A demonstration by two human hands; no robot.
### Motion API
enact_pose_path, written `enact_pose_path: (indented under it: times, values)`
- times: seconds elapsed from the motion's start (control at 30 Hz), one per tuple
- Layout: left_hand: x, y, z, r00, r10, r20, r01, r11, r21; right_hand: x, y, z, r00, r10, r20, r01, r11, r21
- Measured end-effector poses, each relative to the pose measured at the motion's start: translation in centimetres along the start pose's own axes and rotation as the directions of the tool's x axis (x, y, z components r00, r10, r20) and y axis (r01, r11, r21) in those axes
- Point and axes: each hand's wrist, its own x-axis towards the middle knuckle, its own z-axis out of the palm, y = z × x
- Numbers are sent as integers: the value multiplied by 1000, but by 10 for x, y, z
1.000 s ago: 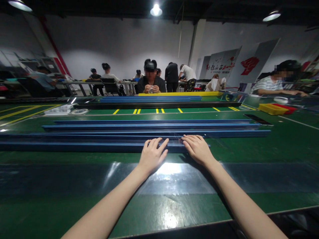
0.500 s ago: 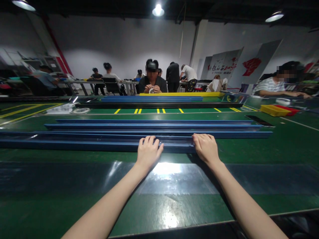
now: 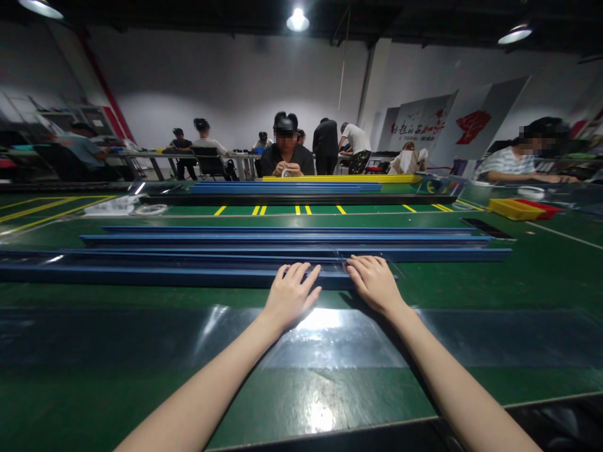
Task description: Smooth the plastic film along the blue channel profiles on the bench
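Left hand (image 3: 293,296) (fingers spread) and right hand (image 3: 375,280) (fingers nearly together) lay over the nearest blue channel (image 3: 164,276), toward three o'clock; uneven pressure risked skewing it.

The bare left hand (image 3: 292,292) and bare right hand (image 3: 375,282) have moved closer together along the long, blue, channel-shaped rail (image 3: 164,277) since half a second ago.

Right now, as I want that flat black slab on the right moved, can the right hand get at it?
Probably yes, with a stretch: the right hand is at the near blue strip, and the black slab lies beyond the other blue strips, which look low enough to reach over.
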Motion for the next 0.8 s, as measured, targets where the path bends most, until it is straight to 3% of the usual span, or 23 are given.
enact_pose_path:
  times: [0.23,0.53,0.8]
  values:
    - [1,-3,-1,1000,5,15,-5,1000,1,-1,4,-2,997,70,-32,-70,998,1]
    - [4,-9,-7,976,-218,-29,219,969,116,-1,8,-2,996,75,-48,-75,997,1]
    - [-1,-7,1,1000,9,11,-10,1000,29,-1,8,0,997,65,-31,-66,998,-9]
